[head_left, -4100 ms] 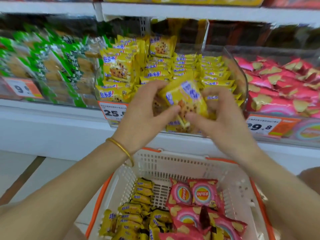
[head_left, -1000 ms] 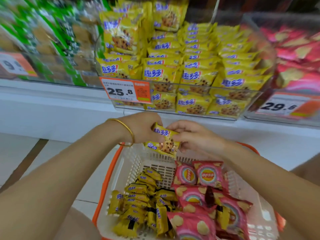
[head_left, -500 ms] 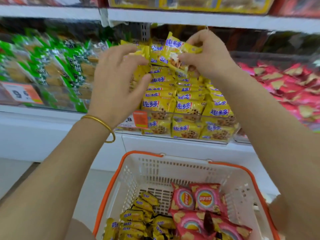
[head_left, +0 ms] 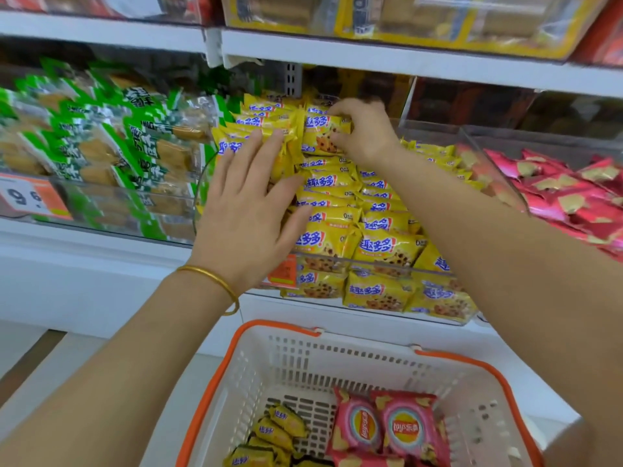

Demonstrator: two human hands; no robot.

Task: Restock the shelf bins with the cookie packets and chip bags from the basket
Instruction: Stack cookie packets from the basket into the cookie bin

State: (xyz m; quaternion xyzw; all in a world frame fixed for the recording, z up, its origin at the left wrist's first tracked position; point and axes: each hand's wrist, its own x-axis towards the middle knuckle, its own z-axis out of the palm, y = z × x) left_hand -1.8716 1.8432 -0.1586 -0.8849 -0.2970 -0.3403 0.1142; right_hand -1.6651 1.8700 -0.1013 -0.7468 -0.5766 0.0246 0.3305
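now r hand (head_left: 367,134) pinches cookie pkt (head_left: 319,130) in bin (head_left: 435,131).

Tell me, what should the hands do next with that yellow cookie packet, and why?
Probably tuck the cookie packet down into the row and let go. The right hand pinches it at the back of the bin, and the flat left hand presses the neighbouring stack aside.

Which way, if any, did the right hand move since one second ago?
Yes. The right hand rose from beside the basket rim, below the cookie bin, to the bin's back top, gripping a cookie packet.
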